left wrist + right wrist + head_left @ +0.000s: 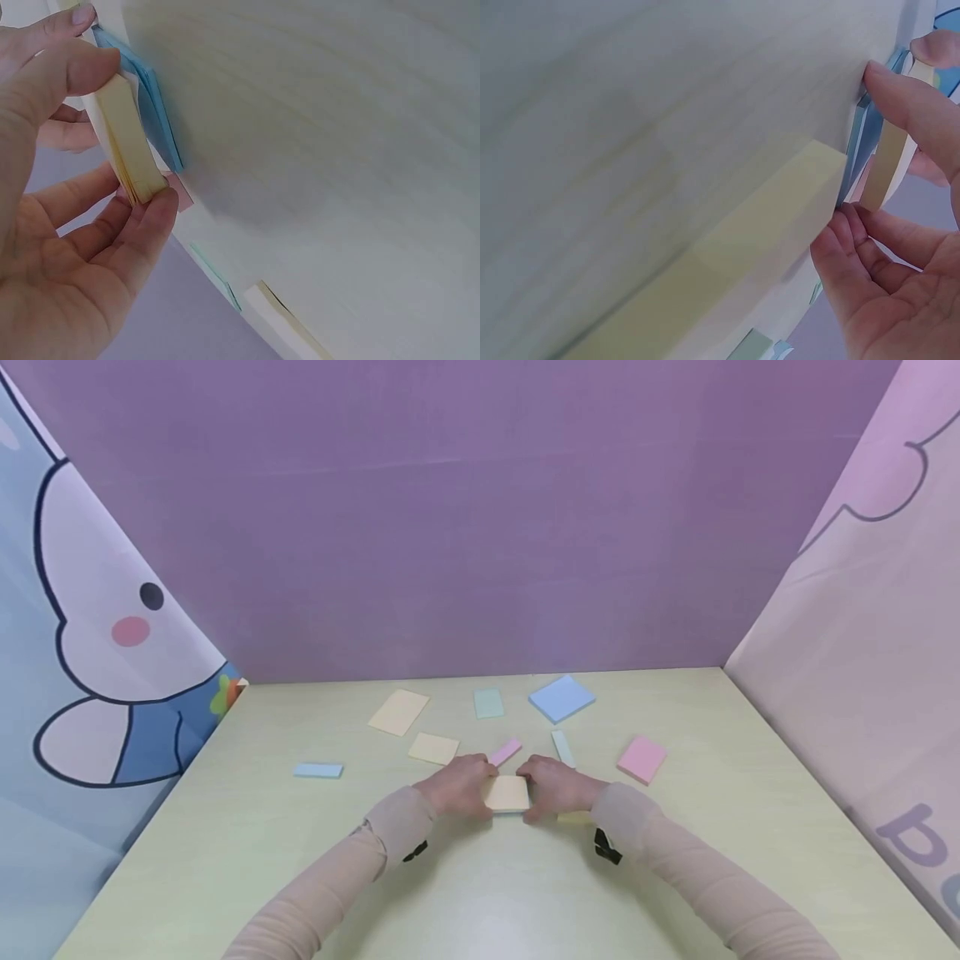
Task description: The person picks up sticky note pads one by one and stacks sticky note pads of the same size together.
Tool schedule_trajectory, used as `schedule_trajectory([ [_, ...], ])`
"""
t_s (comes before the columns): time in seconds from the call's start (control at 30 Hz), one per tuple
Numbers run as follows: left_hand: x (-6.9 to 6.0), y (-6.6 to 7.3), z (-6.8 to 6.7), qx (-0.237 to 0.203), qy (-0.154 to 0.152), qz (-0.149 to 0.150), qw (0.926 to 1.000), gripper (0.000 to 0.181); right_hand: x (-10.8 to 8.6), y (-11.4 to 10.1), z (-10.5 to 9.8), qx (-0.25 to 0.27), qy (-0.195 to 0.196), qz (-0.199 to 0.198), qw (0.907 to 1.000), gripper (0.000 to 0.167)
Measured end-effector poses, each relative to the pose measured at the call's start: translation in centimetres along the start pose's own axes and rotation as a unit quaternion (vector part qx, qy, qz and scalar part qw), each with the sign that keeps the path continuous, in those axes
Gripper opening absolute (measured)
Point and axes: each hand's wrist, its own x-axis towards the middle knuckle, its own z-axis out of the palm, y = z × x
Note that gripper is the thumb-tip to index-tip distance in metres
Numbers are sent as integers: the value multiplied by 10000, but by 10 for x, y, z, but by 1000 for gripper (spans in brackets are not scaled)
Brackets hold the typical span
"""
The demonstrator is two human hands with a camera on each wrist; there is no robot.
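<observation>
At the middle of the table, a cream sticky-note pad (507,792) lies over a blue sticky-note pad (161,124), whose edge shows beneath it. My left hand (459,785) pinches the cream pad (127,142) by opposite ends, thumb on one and fingertips on the other. From the right, my right hand (562,787) holds the blue pad (860,139) between thumb and fingertips. In the right wrist view the two pads spread slightly apart along one side. A long yellow pad (705,277) sits close by the right hand, partly under that wrist in the head view.
Beyond the hands lie a small pink strip (505,752), a pale blue strip (562,748), a cream pad (435,747), a peach pad (400,712), a green pad (489,702) and a large blue pad (562,699). A pink pad (642,759) is right, a blue strip (318,770) left.
</observation>
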Motion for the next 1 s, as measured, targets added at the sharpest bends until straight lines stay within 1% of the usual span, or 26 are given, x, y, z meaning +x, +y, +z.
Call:
schedule_trajectory([
  [0.23,-1,3,-1,-89,-82,-53,9999,50,0,-1,1,60,16,10,10000,51],
  [0.47,0,3,1,-114,-114,-67,9998,51,0,-1,0,33,0,-25,10000,49],
  [0.67,1,4,-1,-109,-152,-57,9998,50,0,-1,0,39,-5,-63,10000,49],
  [1.0,3,5,1,-117,-201,-106,9997,50,0,0,-1,-21,-9,-49,10000,51],
])
